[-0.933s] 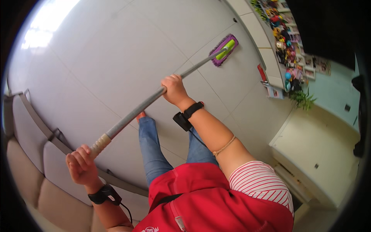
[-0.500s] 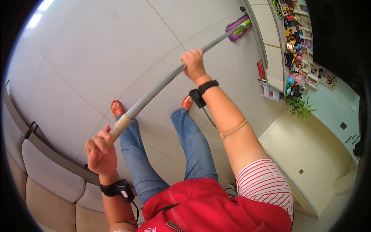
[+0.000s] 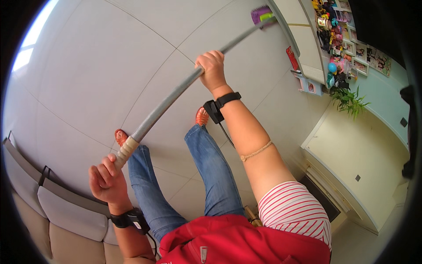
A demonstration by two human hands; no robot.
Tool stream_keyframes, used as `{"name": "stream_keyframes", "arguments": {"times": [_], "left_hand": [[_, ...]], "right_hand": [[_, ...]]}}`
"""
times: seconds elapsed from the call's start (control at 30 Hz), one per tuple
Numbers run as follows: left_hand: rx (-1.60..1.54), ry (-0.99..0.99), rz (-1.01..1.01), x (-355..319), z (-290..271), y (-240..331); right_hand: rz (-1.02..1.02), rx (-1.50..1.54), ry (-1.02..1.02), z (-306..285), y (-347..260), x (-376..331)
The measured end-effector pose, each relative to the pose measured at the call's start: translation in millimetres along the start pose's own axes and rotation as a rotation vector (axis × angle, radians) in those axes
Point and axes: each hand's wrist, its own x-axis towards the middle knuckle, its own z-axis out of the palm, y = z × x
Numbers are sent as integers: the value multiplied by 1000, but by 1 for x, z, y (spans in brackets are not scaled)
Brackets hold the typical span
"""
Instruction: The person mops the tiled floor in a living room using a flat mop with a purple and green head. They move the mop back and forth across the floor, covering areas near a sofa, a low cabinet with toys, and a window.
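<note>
A long grey mop pole slants across the view from lower left to upper right. My left hand is closed around its pale wrapped end, low on the left. Farther up the pole, my right hand grips the grey shaft with its fingers wrapped round. At the far end, the purple mop head with a bright green centre lies on the floor beside the base of a white cabinet. Part of the mop head is hidden by the pole and the cabinet edge.
Light tiled floor spreads around my feet. A grey and beige sofa stands at the left. To the right, the white cabinet carries toys and photo frames, with a red object and a green plant nearby.
The mop head has shifted a little left and up in view, along the cabinet. Both hands keep their hold and appear slightly farther left; the surroundings have turned with the camera.
</note>
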Motion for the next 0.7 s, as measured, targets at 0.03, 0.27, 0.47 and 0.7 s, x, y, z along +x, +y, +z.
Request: {"name": "stream_keyframes", "arguments": {"times": [0.03,0.27,0.47,0.7], "left_hand": [[75,3,-61,2,7,4],[158,-168,-54,-6,79,44],[250,-317,-19,-18,137,159],[254,-500,-140,-51,193,131]], "right_hand": [[36,7,31,-10,-1,-9],[122,31,-3,-85,-30,-17],[147,214,95,-122,-109,-1],[313,217,-11,-197,-106,-80]]}}
